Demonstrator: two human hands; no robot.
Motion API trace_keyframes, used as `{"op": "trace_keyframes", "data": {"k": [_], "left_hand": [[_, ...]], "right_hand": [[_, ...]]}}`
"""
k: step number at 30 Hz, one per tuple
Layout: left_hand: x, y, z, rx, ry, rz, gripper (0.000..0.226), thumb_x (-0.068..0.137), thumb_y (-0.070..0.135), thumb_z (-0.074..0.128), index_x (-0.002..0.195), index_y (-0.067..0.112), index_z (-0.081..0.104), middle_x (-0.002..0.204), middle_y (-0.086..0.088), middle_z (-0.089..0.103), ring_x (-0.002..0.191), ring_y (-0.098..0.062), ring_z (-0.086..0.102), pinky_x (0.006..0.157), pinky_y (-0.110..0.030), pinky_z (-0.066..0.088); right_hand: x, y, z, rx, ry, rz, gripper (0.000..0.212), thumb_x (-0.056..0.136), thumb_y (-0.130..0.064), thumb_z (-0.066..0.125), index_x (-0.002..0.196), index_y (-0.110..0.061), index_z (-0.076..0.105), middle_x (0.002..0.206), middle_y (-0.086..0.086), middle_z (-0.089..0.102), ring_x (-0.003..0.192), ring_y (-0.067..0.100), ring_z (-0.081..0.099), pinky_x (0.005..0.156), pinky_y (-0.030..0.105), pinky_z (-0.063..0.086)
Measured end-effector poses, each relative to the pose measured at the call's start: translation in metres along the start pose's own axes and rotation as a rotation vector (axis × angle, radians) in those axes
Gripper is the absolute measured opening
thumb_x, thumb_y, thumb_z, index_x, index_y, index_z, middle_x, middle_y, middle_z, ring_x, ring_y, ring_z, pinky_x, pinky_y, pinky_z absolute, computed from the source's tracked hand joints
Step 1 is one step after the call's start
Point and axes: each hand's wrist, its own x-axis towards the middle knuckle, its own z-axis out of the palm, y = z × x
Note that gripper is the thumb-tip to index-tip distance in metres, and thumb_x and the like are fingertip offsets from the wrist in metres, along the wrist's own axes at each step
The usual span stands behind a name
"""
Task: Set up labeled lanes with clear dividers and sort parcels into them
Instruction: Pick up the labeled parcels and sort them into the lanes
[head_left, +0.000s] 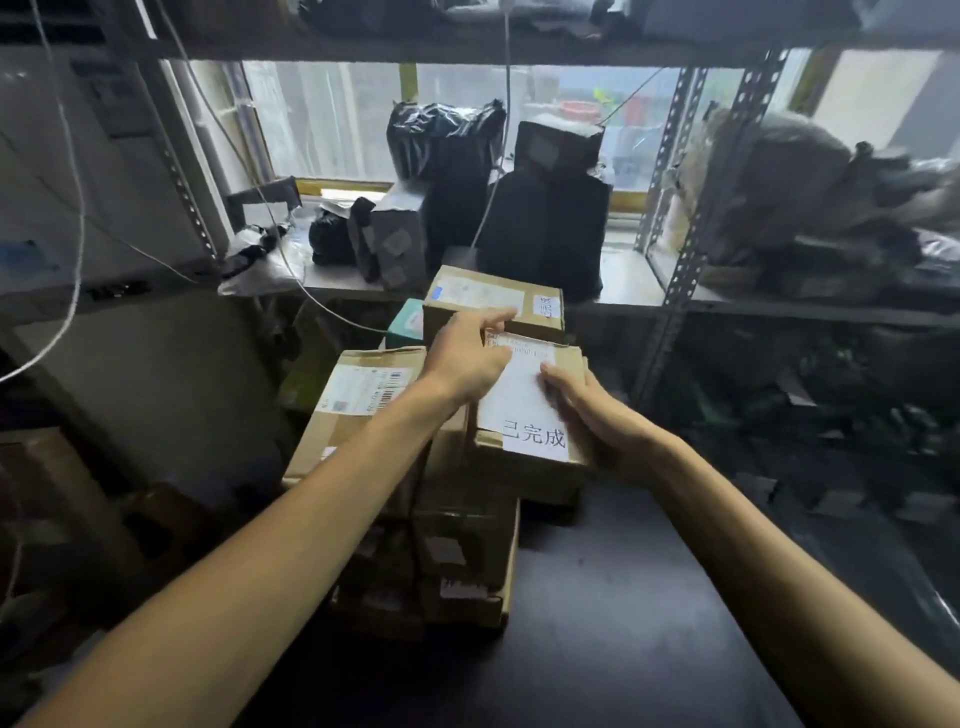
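A cardboard parcel (535, 470) tops a stack of boxes (467, 566) at the worktop's (623, 613) far left. A white label (519, 400) printed 已完成 covers its top. The right hand (587, 415) lies on the label's right edge, fingers straight and flat. The left hand (467, 358) reaches over the label's far left corner, index finger stretched out; whether it pinches the paper cannot be told.

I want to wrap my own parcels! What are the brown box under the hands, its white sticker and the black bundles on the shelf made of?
The brown box looks like matte cardboard, with creased edges. Its white sticker seems plain paper, flat with printed black characters. The black bundles are probably plastic film: shiny, wrinkled, catching window light.
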Motion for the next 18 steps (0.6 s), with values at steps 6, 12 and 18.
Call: {"op": "trace_keyframes", "data": {"k": [6, 12, 18], "left_hand": [[-0.004, 0.037, 0.051, -0.390, -0.155, -0.022, 0.062, 0.089, 0.031, 0.069, 0.144, 0.024, 0.042, 0.141, -0.006, 0.052, 0.103, -0.015, 0.065, 0.081, -0.025, 0.059], [-0.019, 0.075, 0.141, -0.588, -0.620, -0.215, 0.057, 0.085, 0.035, 0.073, 0.134, 0.014, 0.052, 0.117, -0.014, 0.069, 0.093, -0.026, 0.072, 0.062, -0.036, 0.059], [-0.051, 0.132, 0.251, -0.621, -0.722, -0.224, 0.058, 0.085, 0.026, 0.074, 0.134, 0.006, 0.052, 0.119, -0.022, 0.067, 0.110, -0.042, 0.065, 0.098, -0.056, 0.049]], "right_hand": [[-0.047, -0.005, -0.055, 0.137, 0.139, -0.247, 0.016, 0.100, -0.026, 0.056, 0.116, -0.023, 0.058, 0.101, -0.001, 0.075, 0.091, 0.014, 0.073, 0.075, 0.031, 0.061], [-0.114, 0.015, -0.142, 0.167, 0.260, -0.243, 0.014, 0.099, -0.022, 0.058, 0.112, -0.025, 0.059, 0.092, -0.005, 0.077, 0.084, 0.012, 0.074, 0.064, 0.024, 0.059], [-0.184, 0.047, -0.239, 0.164, 0.399, -0.181, 0.017, 0.096, -0.027, 0.063, 0.113, -0.029, 0.059, 0.103, 0.003, 0.075, 0.088, 0.017, 0.074, 0.066, 0.028, 0.059]]}}
